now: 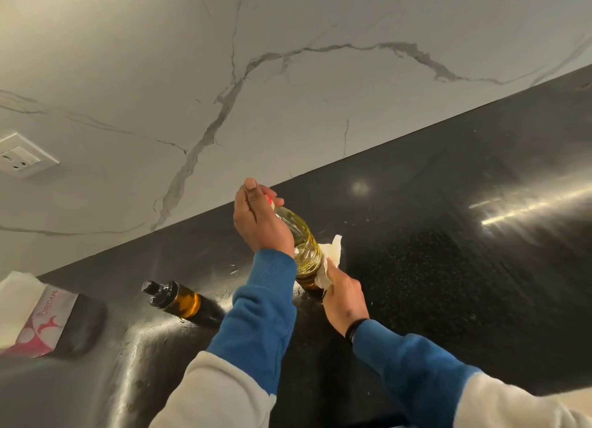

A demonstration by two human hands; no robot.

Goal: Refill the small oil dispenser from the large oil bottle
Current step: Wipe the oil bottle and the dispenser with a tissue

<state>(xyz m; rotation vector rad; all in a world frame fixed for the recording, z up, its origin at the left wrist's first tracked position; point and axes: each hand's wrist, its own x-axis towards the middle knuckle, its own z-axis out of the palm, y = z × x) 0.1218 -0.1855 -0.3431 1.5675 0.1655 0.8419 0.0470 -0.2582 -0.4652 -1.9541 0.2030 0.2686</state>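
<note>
Two hands on the large oil bottle (301,241): left hand (259,222) fingers curled round its neck, right hand (344,296) fingers pinching a paper towel (330,261) against its base.

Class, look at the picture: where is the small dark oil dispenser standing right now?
In the head view, the oil dispenser stands on the black counter, left of the left sleeve, right of the tissue pack.

Your left hand (260,224) hides the oil bottle's (301,240) cap; your right hand (344,298) and a paper towel (330,257) cover its base. The tissue box (41,318) is cut off at the left edge.
</note>
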